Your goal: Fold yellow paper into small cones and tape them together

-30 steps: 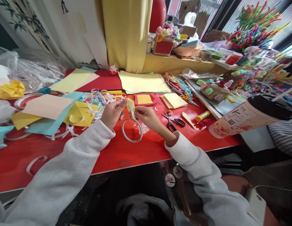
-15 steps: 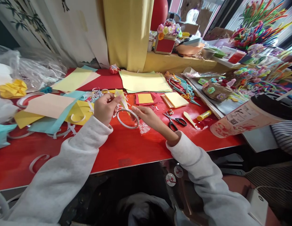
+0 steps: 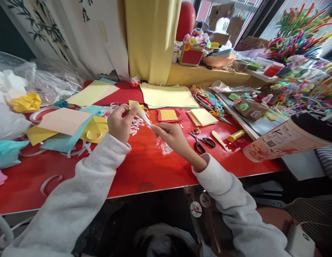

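A small piece of pale yellow paper (image 3: 139,111), rolled or folded to a narrow point, is stretched between both hands above the red table. My left hand (image 3: 119,123) pinches its wide upper end between thumb and fingers. At the narrow lower end, my right hand (image 3: 172,137) has its thumb and fingertips closed on the tip. Past the hands lies an orange-yellow paper square (image 3: 168,114) on red paper. To the right are a stack of pale yellow squares (image 3: 204,117), black-handled scissors (image 3: 197,137) and another pointed yellow paper piece (image 3: 218,139).
A yellow glue stick (image 3: 236,135) lies near a large drink cup (image 3: 278,141) on the right. Pale yellow sheets (image 3: 169,96) are stacked at the back. Coloured paper (image 3: 65,121), scraps and plastic bags (image 3: 55,80) crowd the left. The table's front edge runs below my forearms.
The grey ring that hung by my right fingertips is out of sight. My right hand has closed on the paper's narrow tip. The view has shifted slightly left.
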{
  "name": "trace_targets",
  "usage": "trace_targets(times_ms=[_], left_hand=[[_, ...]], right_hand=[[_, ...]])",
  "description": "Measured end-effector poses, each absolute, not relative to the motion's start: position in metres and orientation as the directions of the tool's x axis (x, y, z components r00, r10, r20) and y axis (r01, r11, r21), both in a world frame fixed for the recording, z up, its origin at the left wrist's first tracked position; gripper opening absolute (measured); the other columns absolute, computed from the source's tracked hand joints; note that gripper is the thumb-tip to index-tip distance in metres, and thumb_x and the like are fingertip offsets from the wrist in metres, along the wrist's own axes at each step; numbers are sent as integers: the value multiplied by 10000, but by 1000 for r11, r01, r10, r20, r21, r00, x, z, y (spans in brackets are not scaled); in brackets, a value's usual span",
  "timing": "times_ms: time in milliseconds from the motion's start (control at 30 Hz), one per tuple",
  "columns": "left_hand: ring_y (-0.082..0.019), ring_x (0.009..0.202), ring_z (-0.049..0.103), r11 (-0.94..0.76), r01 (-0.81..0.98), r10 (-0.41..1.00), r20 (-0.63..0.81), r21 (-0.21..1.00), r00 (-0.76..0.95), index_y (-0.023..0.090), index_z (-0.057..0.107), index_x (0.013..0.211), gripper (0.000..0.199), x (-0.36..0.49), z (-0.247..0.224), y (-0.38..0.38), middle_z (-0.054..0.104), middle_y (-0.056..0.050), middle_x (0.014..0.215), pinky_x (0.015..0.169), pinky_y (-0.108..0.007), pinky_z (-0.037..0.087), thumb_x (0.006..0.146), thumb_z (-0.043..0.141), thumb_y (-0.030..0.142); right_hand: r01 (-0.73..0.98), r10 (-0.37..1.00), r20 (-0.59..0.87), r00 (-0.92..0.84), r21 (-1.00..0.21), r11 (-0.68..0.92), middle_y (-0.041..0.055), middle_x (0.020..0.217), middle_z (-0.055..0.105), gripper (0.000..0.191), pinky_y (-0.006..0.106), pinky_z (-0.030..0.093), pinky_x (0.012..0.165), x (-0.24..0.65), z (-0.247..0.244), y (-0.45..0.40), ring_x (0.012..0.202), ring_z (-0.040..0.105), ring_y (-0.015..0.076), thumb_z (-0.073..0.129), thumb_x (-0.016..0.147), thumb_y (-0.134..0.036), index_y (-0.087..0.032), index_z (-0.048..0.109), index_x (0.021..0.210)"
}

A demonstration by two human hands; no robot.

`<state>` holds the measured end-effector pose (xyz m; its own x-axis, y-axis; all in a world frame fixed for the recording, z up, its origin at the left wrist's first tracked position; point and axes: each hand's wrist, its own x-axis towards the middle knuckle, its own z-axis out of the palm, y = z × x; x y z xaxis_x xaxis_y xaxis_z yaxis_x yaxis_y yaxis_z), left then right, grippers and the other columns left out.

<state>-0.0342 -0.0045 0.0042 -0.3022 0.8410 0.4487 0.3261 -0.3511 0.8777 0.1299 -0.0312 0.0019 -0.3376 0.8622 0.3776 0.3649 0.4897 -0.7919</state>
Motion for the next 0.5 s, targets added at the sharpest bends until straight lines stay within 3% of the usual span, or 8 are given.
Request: trace_targets(times_ms=[267, 500], left_hand=[[-97, 631, 572, -488, 247, 719, 547, 837, -429, 202, 552, 681, 182, -25, 6, -12, 577, 28, 672, 620, -224, 490, 741, 613, 363], [-107, 698, 567, -464, 309, 720, 556, 830, -414, 201, 555, 678, 193, -30, 7, -11, 582, 19, 700, 636, -220, 477, 745, 602, 375]], right_hand=[[553, 872, 424, -244, -678, 485, -49, 450, 365, 343, 235, 219, 457, 129, 2, -33, 419, 301, 56, 446, 873, -366, -163, 576, 630], [501, 909, 332, -253, -759, 417, -38, 476, 390, 403, 233, 225, 463, 130, -2, -29, 431, 296, 55, 425, 870, -443, -142, 652, 729]])
